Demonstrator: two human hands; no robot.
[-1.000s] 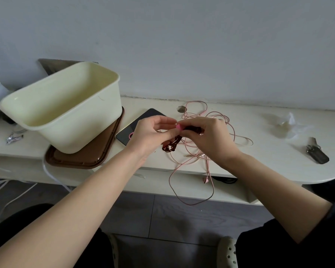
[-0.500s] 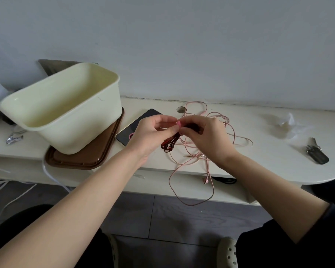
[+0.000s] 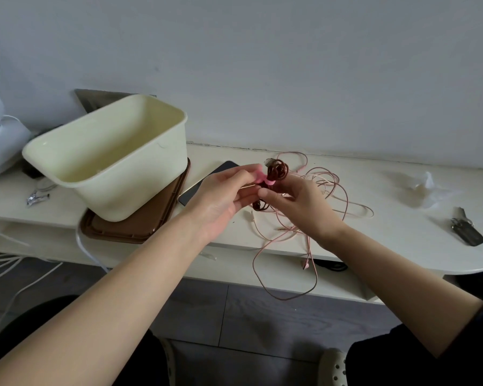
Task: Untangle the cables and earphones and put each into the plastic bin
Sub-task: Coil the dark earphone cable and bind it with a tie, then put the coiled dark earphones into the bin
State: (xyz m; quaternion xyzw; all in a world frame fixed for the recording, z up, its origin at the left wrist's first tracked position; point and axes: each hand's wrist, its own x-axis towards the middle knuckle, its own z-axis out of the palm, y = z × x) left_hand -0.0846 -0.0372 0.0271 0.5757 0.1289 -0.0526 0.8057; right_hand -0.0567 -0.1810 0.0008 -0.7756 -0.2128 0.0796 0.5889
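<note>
**Two hands holding a coiled cable above the surface**

The left hand (image 3: 221, 199) and the right hand (image 3: 301, 207) meet near the middle of the view, raised above the cream surface (image 3: 388, 246). The left fingers (image 3: 234, 176) pinch a pink tie (image 3: 262, 178) wrapped about a coiled dark-red cable (image 3: 278, 169). The right fingers (image 3: 273, 195) curl round the lower part of the same coil, which rises above them at 12 o'clock.

A tangle of pink cables (image 3: 326, 174) lies on the surface from 3 to 6 o'clock of the hands, with one loop hanging over the front edge. The plastic bin (image 3: 129, 196) stands at 9 o'clock on a brown tray (image 3: 129, 232). A phone (image 3: 207, 182) lies between tray and hands, partly hidden by the left hand. Well apart at 3 o'clock lie a crumpled clear wrapper (image 3: 424, 185) and a bunch of keys (image 3: 466, 231).
</note>
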